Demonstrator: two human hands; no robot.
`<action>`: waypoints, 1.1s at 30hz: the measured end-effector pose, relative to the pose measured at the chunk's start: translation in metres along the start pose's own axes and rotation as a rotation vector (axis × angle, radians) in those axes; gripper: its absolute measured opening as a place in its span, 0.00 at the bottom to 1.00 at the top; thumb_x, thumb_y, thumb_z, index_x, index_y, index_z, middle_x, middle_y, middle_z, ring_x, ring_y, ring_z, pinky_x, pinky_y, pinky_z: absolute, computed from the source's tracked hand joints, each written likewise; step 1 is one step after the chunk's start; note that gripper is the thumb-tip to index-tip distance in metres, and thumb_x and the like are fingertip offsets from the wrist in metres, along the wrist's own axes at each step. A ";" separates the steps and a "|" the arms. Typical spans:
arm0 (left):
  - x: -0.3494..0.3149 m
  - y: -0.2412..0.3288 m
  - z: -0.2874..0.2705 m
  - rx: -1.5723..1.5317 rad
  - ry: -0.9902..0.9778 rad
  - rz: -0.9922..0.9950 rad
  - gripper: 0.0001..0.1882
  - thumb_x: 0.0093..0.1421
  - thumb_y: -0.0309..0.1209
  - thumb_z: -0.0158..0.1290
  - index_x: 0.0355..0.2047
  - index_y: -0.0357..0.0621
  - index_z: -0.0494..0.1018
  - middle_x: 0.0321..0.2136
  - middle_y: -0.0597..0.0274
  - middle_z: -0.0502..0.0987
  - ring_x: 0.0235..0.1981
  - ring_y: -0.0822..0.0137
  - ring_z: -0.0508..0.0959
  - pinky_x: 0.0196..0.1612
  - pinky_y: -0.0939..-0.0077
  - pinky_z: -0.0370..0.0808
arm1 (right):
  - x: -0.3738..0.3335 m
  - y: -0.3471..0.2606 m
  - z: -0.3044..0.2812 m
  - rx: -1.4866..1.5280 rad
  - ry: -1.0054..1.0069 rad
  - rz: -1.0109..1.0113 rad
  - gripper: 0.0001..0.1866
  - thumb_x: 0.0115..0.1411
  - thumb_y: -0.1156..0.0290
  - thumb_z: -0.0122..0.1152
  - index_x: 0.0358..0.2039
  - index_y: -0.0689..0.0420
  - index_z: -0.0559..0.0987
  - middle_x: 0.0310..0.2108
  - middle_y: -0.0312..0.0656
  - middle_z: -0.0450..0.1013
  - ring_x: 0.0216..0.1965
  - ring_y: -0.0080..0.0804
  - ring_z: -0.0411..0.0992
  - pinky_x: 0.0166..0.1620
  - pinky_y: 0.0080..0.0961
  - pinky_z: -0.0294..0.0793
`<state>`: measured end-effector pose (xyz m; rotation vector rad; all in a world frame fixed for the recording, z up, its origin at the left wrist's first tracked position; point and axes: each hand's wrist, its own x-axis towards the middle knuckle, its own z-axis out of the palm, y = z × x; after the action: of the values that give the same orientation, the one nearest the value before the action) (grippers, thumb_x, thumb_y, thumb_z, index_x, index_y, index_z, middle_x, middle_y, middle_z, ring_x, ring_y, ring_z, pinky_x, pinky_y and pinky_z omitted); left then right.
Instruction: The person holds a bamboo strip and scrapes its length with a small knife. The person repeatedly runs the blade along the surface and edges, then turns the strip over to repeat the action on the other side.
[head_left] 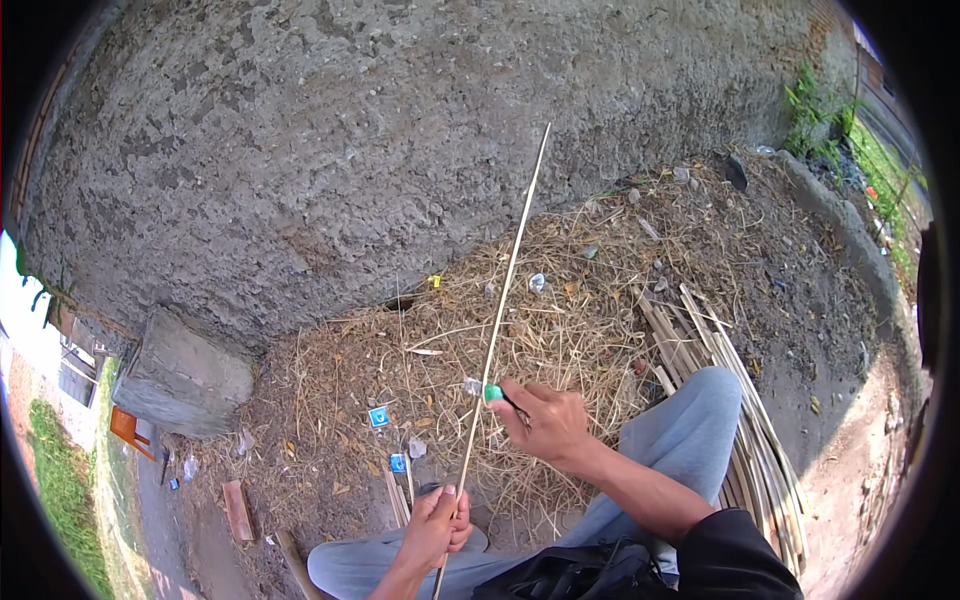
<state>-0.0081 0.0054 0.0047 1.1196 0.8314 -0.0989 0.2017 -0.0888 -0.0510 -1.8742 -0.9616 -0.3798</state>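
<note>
A long, thin bamboo strip slants up from my lap toward the wall. Low in the view, my left hand is closed round its lower part. My right hand is closed on a small green object, held against or right beside the strip further up. Most of that object is hidden by the fingers, so its kind is unclear. A pale, shiny bit shows just left of it; I cannot tell whether the two are joined.
Split bamboo strips lie in a pile beside my right knee. Shavings cover the ground before me. A rough wall rises beyond. At the left are a concrete block, a brick and blue wrappers.
</note>
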 end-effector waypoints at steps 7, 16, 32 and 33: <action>-0.030 -0.014 -0.009 0.031 0.017 -0.058 0.17 0.72 0.44 0.37 0.31 0.47 0.62 0.14 0.73 0.54 0.10 0.80 0.53 0.11 0.83 0.48 | 0.016 0.016 -0.002 0.008 0.032 0.091 0.15 0.61 0.54 0.60 0.38 0.53 0.80 0.17 0.43 0.74 0.12 0.39 0.71 0.15 0.36 0.64; -0.065 -0.028 -0.023 0.054 0.102 -0.125 0.17 0.71 0.47 0.39 0.30 0.51 0.63 0.13 0.74 0.57 0.09 0.81 0.55 0.11 0.84 0.50 | 0.015 0.025 0.002 0.012 0.003 0.158 0.18 0.62 0.55 0.58 0.40 0.56 0.82 0.16 0.43 0.74 0.12 0.35 0.70 0.16 0.32 0.64; -0.086 -0.070 -0.056 -0.111 0.066 -0.284 0.16 0.70 0.46 0.40 0.31 0.50 0.67 0.13 0.75 0.57 0.09 0.81 0.53 0.11 0.84 0.47 | 0.023 0.071 -0.004 0.151 0.078 0.600 0.20 0.66 0.55 0.53 0.46 0.57 0.81 0.12 0.40 0.69 0.13 0.26 0.67 0.21 0.32 0.65; -0.080 -0.073 -0.055 -0.213 0.041 -0.253 0.17 0.70 0.46 0.40 0.31 0.50 0.67 0.13 0.75 0.56 0.09 0.81 0.52 0.10 0.84 0.46 | 0.018 0.062 -0.003 0.221 0.018 0.600 0.20 0.66 0.56 0.54 0.46 0.57 0.81 0.12 0.40 0.69 0.13 0.26 0.66 0.21 0.31 0.64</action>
<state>-0.1276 -0.0094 -0.0092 0.8162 0.9941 -0.1941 0.2602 -0.0976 -0.0762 -1.8450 -0.3736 0.0695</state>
